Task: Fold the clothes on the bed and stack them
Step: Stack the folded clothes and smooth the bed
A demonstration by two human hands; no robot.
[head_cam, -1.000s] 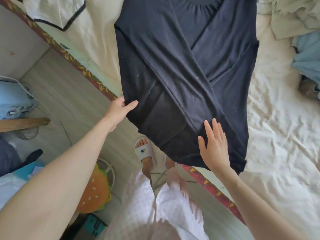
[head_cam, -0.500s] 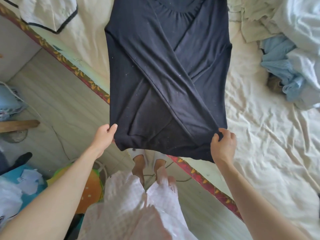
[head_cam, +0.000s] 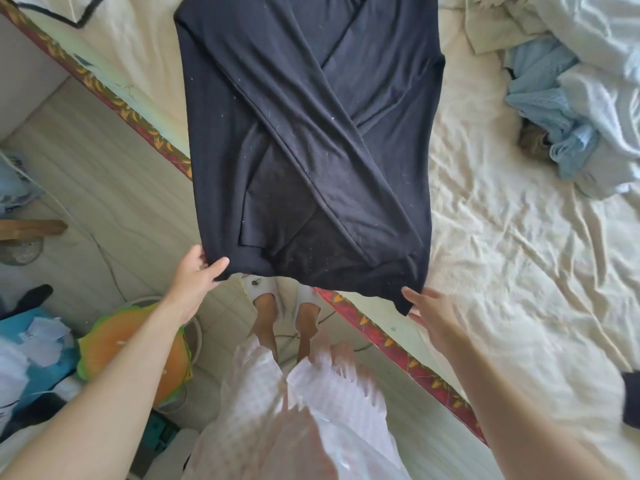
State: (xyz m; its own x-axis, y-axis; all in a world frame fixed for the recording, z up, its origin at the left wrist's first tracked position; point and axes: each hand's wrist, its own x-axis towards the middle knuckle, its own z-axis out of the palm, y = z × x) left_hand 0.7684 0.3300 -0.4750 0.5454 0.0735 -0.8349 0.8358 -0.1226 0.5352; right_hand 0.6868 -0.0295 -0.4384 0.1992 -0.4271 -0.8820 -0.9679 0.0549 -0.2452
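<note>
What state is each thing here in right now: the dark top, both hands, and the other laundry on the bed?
Dark top: sleeves folded across its body, hem hanging off the bed edge.
Left hand: pinches the hem's left corner.
Right hand: fingers straight, at the right corner, gripping nothing.
Light blue clothes: crumpled, unfolded.
Bedsheet: wrinkled.

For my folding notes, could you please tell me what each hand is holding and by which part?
The left hand pinches the dark navy knit top at its lower left hem corner; the right hand is open, holding nothing.
</note>
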